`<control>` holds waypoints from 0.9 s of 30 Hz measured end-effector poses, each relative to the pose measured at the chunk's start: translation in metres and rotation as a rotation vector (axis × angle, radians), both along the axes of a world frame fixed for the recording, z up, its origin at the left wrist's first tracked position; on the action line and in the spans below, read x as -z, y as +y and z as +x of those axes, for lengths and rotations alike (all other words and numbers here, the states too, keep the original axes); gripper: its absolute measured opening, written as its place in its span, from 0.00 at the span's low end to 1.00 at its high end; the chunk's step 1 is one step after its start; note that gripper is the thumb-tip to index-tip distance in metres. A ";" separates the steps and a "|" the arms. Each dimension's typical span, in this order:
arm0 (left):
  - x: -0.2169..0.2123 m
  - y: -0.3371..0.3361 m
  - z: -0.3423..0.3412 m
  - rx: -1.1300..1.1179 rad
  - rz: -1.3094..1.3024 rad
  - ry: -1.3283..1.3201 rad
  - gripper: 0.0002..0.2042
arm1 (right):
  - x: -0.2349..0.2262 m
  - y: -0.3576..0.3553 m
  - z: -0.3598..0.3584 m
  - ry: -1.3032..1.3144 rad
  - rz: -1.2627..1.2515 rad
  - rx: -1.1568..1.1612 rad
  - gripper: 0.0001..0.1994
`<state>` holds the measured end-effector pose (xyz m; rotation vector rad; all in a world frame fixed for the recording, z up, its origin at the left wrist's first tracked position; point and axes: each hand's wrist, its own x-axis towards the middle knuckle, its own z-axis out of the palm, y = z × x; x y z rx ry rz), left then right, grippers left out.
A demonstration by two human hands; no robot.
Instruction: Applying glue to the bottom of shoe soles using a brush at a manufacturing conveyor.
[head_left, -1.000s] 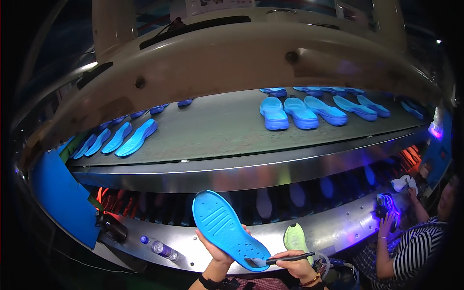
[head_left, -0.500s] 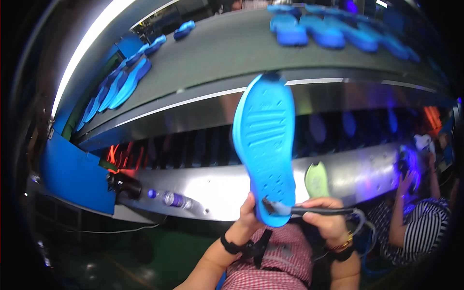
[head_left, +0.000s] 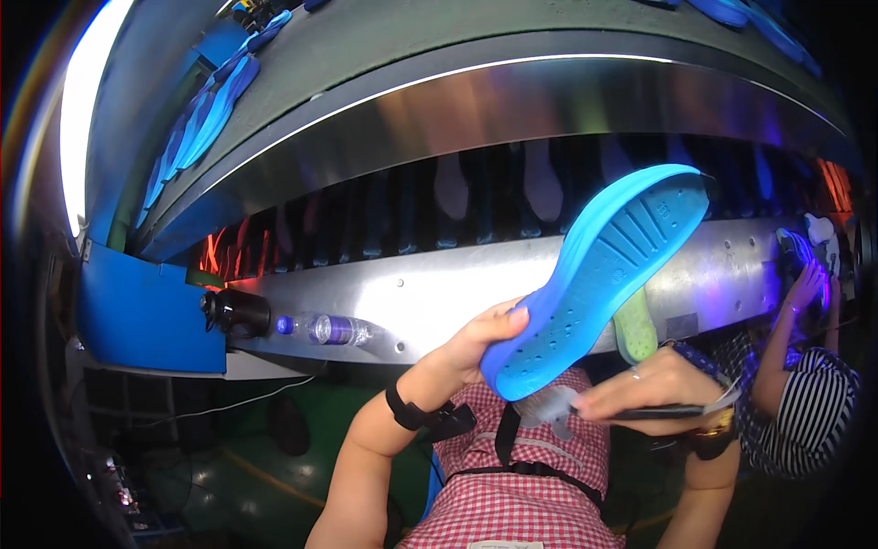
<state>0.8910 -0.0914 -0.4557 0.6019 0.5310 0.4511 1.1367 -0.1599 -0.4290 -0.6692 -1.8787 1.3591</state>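
My left hand point(head_left: 485, 337) grips the narrow lower end of a bright blue shoe sole point(head_left: 604, 265), thumb on its near side. The sole is tilted, its far end raised toward the upper right, with ridges and small holes showing on its face. In my right hand point(head_left: 654, 389) is a dark-handled brush point(head_left: 663, 414), with a pale tube or cable at its rear. The brush's front end is smeared by motion, just below the sole's lower end; I cannot tell whether they touch. Behind the blue sole lies a light green sole point(head_left: 637, 334), partly covered.
A metal bench point(head_left: 412, 297) runs across, bearing a dark jug point(head_left: 245, 314) and a clear bottle point(head_left: 340, 330) lying on its side. Beyond it stretches a green conveyor belt point(head_left: 412, 69) with blue soles point(head_left: 217, 114). At right, a person in striped clothing point(head_left: 809, 416) works.
The blue sole has turned from nearly upright to leaning right. The brush has moved off the sole's face to below its lower end. My view has shifted, showing less of the belt.
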 end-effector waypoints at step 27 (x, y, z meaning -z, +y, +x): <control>-0.055 -0.020 -0.026 0.007 0.018 0.408 0.35 | 0.005 -0.013 0.027 0.066 -0.017 0.116 0.12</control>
